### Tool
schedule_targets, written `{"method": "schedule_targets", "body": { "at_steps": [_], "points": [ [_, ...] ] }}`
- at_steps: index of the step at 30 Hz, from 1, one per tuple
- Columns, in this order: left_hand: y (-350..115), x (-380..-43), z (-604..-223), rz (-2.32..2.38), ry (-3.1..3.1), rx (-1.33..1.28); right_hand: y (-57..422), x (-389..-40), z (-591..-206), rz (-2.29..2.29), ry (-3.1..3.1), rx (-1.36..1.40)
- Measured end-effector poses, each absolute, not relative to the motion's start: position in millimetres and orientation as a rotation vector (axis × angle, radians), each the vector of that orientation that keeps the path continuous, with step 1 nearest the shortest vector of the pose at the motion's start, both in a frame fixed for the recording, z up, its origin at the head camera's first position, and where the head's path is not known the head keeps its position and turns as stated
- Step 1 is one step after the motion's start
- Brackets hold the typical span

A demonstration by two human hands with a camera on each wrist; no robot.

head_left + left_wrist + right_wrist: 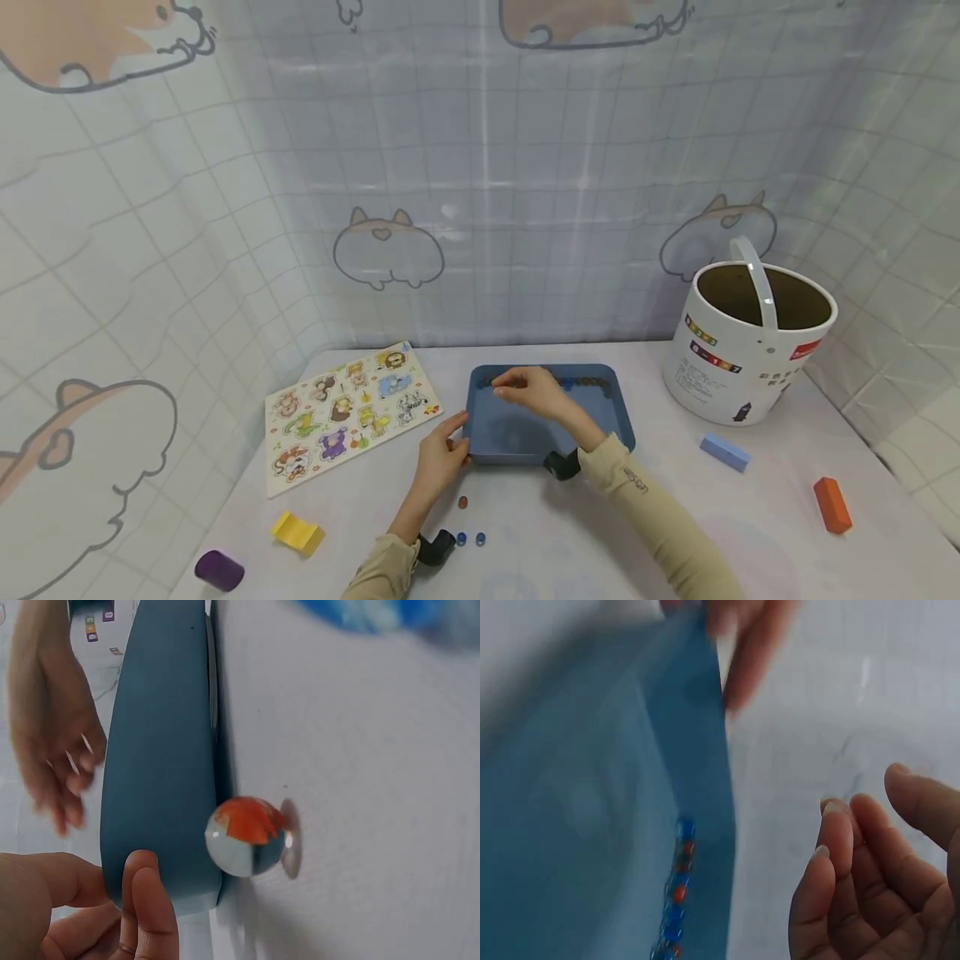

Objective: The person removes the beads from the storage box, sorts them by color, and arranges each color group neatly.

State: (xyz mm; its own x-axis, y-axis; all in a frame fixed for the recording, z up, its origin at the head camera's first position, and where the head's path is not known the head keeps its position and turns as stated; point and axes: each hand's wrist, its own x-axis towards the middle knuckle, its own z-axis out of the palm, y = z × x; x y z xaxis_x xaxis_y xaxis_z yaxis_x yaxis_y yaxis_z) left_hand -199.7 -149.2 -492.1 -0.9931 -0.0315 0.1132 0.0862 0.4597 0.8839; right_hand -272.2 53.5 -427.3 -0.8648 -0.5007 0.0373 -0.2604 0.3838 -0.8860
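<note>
A blue tray [517, 433] lies on the table, with a row of glass marbles [678, 894] along its far wall. My left hand [441, 454] grips the tray's near left corner; in the left wrist view its thumb and fingers [154, 907] bend about that corner. Above the tray is my right hand [536, 392], its fingers loosely bent with nothing between them in the right wrist view. An orange and clear marble [246, 836] sits on the table just in front of the tray. Two blue marbles [471, 539] lie nearer, beside the left wrist.
An animal puzzle board [352, 417] lies left of the tray. At the right stands a white bucket [705, 367] with a raised handle. Around the table are a blue block [724, 452], an orange block [832, 505], a yellow block [297, 534] and a purple cylinder [220, 571].
</note>
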Motion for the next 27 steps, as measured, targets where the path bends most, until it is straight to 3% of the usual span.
{"method": "schedule_targets", "body": {
  "at_steps": [4,10,27],
  "points": [
    [-149.3,-198.4,-494.3,-1.581,-2.584,-0.046,42.9,-304.3,-436.5,-1.450,2.454,-0.554],
    [-148.8,-198.7,-492.8,-1.588,-2.576,-0.044,26.8,-325.7,-455.2,-1.440,2.437,-0.456],
    [-146.3,-197.6,-489.3,-1.454,-2.615,-0.124,-8.4,-329.4,-472.3,-1.381,2.578,-0.215]
  ]
}}
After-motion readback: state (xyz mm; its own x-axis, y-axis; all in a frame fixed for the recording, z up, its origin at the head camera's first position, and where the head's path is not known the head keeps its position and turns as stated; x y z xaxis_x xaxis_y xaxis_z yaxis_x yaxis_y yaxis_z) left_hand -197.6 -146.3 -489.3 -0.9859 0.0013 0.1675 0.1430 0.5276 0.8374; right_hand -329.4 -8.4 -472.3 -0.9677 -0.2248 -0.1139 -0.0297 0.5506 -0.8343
